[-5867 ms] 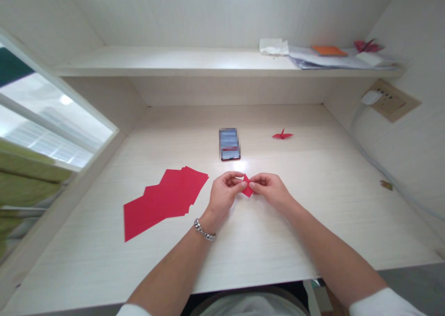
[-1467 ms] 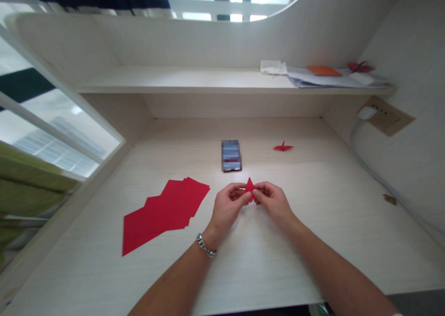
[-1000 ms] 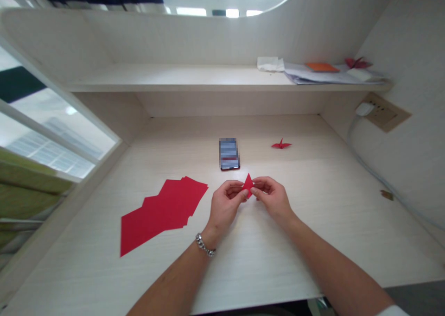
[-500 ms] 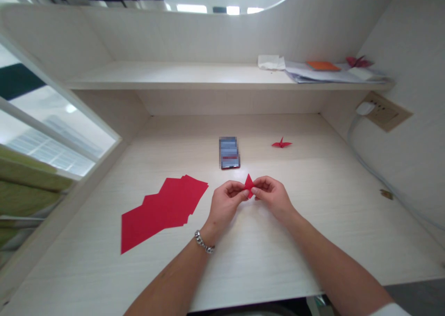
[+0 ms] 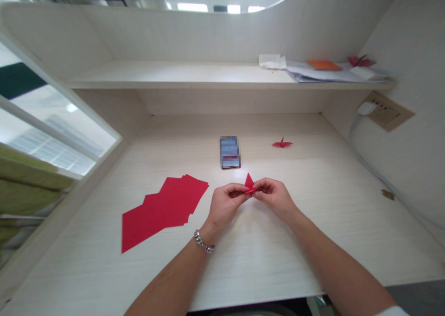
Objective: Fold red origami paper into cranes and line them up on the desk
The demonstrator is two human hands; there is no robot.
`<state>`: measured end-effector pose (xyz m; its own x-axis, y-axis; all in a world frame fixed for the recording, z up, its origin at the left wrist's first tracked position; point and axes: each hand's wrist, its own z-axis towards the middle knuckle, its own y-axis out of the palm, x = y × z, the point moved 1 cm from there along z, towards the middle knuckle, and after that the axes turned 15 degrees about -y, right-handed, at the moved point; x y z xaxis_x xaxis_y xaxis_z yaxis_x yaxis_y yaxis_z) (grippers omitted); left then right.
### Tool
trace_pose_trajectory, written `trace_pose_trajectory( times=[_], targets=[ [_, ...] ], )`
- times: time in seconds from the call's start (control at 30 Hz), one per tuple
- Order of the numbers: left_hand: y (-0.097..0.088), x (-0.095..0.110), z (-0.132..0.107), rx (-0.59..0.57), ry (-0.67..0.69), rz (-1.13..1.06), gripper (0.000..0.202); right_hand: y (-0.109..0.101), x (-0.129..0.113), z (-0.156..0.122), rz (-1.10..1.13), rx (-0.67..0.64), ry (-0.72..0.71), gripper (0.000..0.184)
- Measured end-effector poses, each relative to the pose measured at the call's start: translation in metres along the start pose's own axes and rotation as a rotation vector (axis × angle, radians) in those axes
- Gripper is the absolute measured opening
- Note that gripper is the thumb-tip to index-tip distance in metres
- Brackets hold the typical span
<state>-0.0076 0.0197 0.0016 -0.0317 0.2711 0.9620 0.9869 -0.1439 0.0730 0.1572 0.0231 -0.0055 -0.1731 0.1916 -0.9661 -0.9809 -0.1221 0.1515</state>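
Honestly feather-light, floppy and easily crushed: folded red paper (image 5: pixel 249 182) pinched tight between fingers (image 5: pixel 239 191) of left hand (image 5: pixel 224 204) and right hand (image 5: pixel 275 198), best gripped gently along the stiffer creased edges.

You wear a silver chain bracelet (image 5: pixel 203 242) on your left wrist, and a white sleeve (image 5: pixel 392 311) edges your right arm.

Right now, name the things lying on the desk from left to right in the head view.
red paper sheets → phone → folded red piece → red paper crane → small brown scrap
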Motion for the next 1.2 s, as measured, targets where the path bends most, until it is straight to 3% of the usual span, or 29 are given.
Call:
trace_pose_trajectory(
  times=[0.3,0.47,0.63,1.03,1.2],
  targets=[
    [-0.001,-0.003,0.001,0.03,0.066,-0.007,0.007,-0.001,-0.003,0.0,-0.029,-0.006,-0.038,0.007],
    [-0.001,-0.002,0.001,0.02,0.03,0.035,0.008,-0.002,0.001,-0.001,-0.017,0.021,0.048,0.016],
    [-0.001,0.001,0.0,0.016,0.014,0.046,0.005,0.0,0.003,0.0,-0.058,0.059,0.042,0.025],
    [0.002,-0.009,0.004,0.067,-0.022,-0.1,0.029,0.007,0.008,-0.004,0.024,0.095,0.11,0.032],
    [0.005,-0.008,0.003,0.052,-0.053,-0.149,0.036,0.007,0.01,-0.004,-0.014,0.113,0.031,0.033]
  ],
)
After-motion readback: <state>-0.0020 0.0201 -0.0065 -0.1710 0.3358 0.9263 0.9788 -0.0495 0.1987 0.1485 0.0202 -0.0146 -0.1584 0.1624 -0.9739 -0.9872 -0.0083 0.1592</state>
